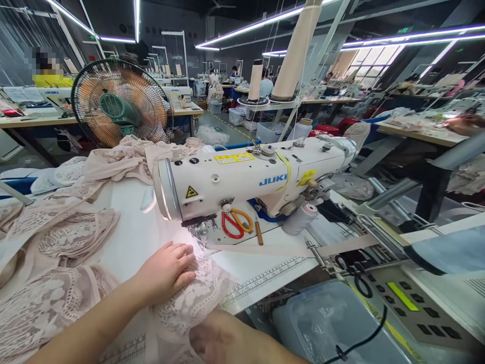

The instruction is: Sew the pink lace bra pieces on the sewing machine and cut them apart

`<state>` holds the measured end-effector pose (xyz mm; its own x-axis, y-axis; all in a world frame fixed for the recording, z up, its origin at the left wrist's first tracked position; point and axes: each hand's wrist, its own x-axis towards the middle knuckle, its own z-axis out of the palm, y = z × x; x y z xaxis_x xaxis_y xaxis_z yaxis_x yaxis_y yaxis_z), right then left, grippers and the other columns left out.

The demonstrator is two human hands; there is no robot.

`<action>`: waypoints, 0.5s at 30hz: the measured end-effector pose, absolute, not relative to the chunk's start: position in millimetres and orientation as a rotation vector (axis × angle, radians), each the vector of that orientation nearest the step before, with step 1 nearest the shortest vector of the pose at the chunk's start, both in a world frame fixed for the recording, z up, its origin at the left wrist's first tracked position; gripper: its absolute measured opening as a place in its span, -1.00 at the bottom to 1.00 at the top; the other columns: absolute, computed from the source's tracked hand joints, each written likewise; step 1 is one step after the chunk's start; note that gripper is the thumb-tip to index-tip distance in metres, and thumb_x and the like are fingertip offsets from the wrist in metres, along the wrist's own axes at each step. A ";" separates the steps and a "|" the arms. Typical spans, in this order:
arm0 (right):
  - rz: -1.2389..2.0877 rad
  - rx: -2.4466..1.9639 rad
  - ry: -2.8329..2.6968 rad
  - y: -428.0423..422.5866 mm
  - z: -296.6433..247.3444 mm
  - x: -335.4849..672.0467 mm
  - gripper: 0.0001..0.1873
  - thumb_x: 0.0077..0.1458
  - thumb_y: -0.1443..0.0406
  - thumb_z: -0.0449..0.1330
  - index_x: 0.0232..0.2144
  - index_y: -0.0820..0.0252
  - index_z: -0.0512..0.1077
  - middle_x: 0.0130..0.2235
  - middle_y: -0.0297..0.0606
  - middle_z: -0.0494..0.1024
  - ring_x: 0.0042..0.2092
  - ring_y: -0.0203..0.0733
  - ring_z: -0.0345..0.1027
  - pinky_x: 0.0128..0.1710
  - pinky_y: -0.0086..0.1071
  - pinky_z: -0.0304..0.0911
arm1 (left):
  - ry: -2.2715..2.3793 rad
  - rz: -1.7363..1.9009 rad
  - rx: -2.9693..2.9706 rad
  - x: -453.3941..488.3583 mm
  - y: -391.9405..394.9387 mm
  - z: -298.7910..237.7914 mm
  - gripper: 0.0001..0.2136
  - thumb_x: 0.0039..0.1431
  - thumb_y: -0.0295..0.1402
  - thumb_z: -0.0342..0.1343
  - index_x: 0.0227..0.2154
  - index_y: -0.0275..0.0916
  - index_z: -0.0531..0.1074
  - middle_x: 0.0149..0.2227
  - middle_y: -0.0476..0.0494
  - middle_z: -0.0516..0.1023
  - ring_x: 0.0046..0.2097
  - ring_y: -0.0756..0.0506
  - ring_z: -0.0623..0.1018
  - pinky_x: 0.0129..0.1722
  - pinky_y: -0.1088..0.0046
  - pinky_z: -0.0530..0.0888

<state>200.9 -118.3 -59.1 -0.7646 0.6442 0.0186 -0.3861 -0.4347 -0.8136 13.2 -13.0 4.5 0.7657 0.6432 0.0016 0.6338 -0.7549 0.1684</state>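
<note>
My left hand point(175, 267) lies flat, fingers stretched forward, on a piece of pale pink lace fabric point(185, 303) just in front of the sewing machine's needle area. The white JUKI sewing machine point(235, 174) stands across the table, its lamp lighting the fabric. Low in the view, my right hand point(217, 333) is at the lower edge of the lace; its fingers are blurred and partly hidden, so their grip does not show. A pale strip of tape point(257, 248) runs from the needle area to a metal guide point(316, 253) on the right.
Red and yellow-handled scissors point(237, 223), a wooden-handled tool point(258, 232) and a grey thread spool point(301, 218) sit by the machine. Lace pieces point(64, 283) pile up on the left. A fan point(121, 103) stands behind. A control panel point(413, 303) and plastic bin point(329, 313) are right.
</note>
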 end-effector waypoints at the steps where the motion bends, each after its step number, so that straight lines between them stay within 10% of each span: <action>1: 2.205 -0.380 -1.118 -117.1 -58.1 199.5 -0.33 -0.05 0.01 0.30 0.06 0.20 0.36 -0.09 -0.11 0.49 -0.03 -0.09 0.37 0.04 -0.18 0.17 | 1.025 0.098 2.803 13.1 -11.5 4.4 -0.67 0.29 -0.15 -0.14 -0.12 -0.17 0.44 -0.01 -0.20 0.49 0.02 -0.23 0.45 -0.01 0.15 0.37; 15: 2.047 -0.343 -0.753 -104.7 -35.8 152.4 -0.25 -0.26 -0.02 0.37 -0.03 0.19 0.41 -0.12 -0.07 0.50 0.08 0.11 0.27 0.09 -0.03 0.12 | 1.109 0.053 2.809 11.5 14.1 0.7 -0.62 0.26 -0.14 -0.07 -0.04 -0.24 0.46 0.06 -0.32 0.48 0.05 -0.28 0.49 0.05 0.12 0.41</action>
